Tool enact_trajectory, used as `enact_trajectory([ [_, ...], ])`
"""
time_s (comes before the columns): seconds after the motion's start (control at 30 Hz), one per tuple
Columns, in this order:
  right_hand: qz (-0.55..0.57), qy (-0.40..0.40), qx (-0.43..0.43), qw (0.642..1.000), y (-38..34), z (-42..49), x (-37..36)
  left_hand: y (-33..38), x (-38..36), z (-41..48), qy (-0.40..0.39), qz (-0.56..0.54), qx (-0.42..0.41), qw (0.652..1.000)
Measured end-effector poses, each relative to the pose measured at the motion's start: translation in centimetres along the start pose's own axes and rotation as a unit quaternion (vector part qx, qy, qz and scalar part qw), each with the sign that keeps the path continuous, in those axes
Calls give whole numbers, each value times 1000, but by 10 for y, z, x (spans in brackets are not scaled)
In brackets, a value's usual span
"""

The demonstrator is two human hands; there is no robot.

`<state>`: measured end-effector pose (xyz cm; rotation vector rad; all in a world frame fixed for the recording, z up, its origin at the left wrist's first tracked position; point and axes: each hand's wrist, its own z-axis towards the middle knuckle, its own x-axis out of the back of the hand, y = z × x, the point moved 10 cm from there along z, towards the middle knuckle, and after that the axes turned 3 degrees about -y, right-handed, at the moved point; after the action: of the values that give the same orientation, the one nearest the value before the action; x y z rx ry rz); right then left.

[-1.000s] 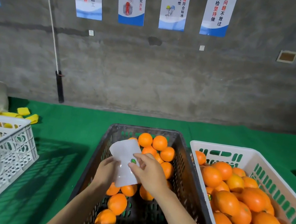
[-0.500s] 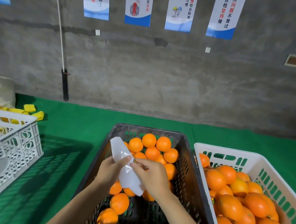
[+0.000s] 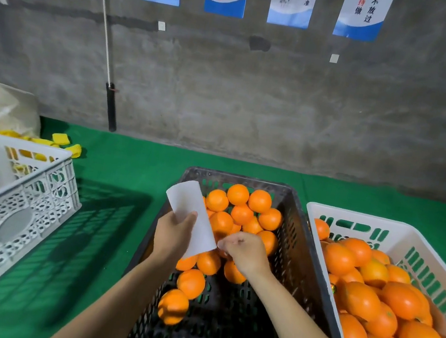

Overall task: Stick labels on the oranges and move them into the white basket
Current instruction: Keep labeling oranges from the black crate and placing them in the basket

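Far to the left, a white lattice crate (image 3: pixel 7 212) with yellow pieces inside sits on the green cloth (image 3: pixel 127 183), well apart from the work. Over the middle, above the black crate (image 3: pixel 288 265), the left hand (image 3: pixel 173 235) holds a white label sheet (image 3: pixel 191 216) with its thumb laid across the face and the fingers behind; the sheet curls away at its far end, so it looks thin, light and floppy, best gripped low on the backing where it stays flat. Just right of it, the right hand (image 3: pixel 244 251) has its fingers curled with the tips pinched together at the sheet's near right edge; whether a peeled sticker is already between them cannot be told. Under both hands lie the unlabelled oranges (image 3: pixel 238 211), heaped at the far end of the black crate with a few loose ones nearer. They should be firm, fairly heavy for their size and apt to roll, with a waxy, slightly slick skin, so a whole-palm wrap from above seems safest, and a label needs pressing onto a smooth cheek of the fruit. At the right, the white basket (image 3: pixel 353 220) stands beside the black crate, already piled high with oranges (image 3: pixel 370 300); added fruit may roll off the heap.
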<state>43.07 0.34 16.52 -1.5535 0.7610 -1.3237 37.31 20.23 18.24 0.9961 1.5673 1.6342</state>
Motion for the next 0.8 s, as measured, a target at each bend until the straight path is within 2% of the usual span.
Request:
enact_trajectory([
  [0.13, -192, -118, -5, 974, 25, -1, -41, 4, 6, 1, 22, 7, -20, 1000],
  [0.27, -228, -219, -2, 949, 40, -7, -78, 4, 9, 1, 35, 7, -24, 999],
  [0.5, -150, -303, -30, 941, 43, -13, -126, 4, 10, 5, 47, 16, -21, 999],
  [0.6, -157, -296, -21, 942, 50, -11, -132, 2, 8, 7, 41, 31, -12, 999],
  [0.8, -87, -287, -99, 949, 70, -4, -143, 4, 0, 7, 20, 50, -21, 998],
])
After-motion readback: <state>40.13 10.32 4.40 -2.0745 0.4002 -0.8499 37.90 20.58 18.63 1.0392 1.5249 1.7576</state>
